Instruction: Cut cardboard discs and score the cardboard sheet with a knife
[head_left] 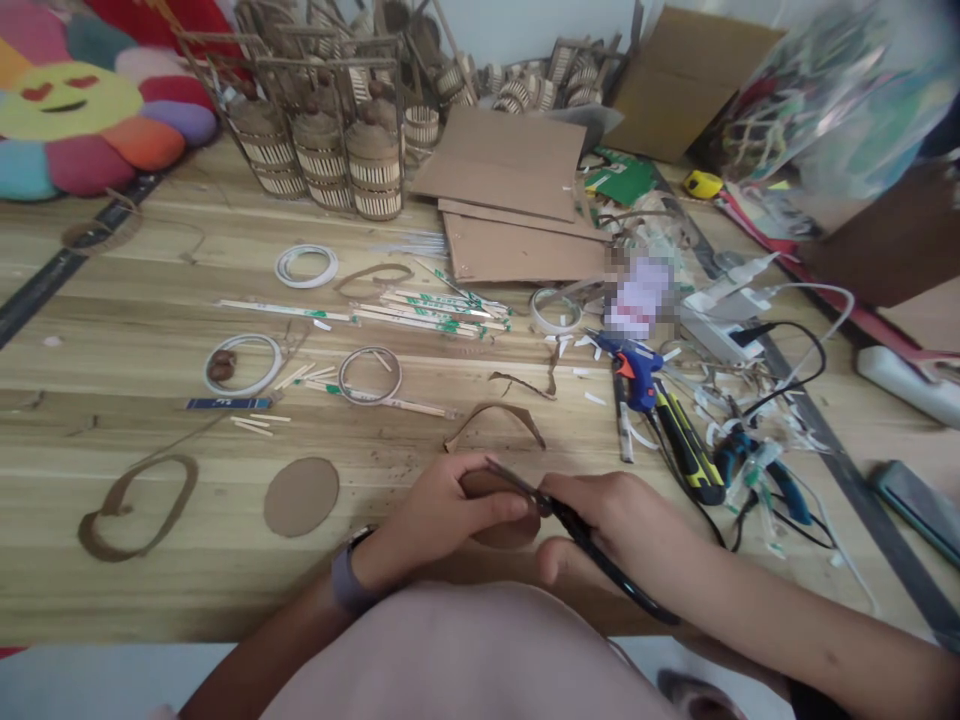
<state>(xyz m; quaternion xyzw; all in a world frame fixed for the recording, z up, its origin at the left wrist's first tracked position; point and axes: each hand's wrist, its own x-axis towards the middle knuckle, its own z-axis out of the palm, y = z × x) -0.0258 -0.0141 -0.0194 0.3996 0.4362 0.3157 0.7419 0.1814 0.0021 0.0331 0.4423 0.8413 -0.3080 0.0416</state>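
Note:
My left hand (442,510) pinches a small brown cardboard disc (506,530) close to my body, over the table's front edge. In my right hand (630,520) is a pair of black-handled scissors (600,555), whose blades lie along the upper rim of the disc. Part of the disc is hidden behind my left thumb and fingers. To the left, a second round cardboard disc (301,497) lies flat on the wood. Beyond my hands, a bent brown cardboard strip (495,415) stands on the table.
A blue glue gun (637,372), a yellow-black utility knife (688,440) and pliers (780,485) lie right of my hands. Wrapped sticks (435,315) and white tape rings (306,266) lie mid-table. Behind them are cardboard sheets (502,165) and small woven baskets (375,170).

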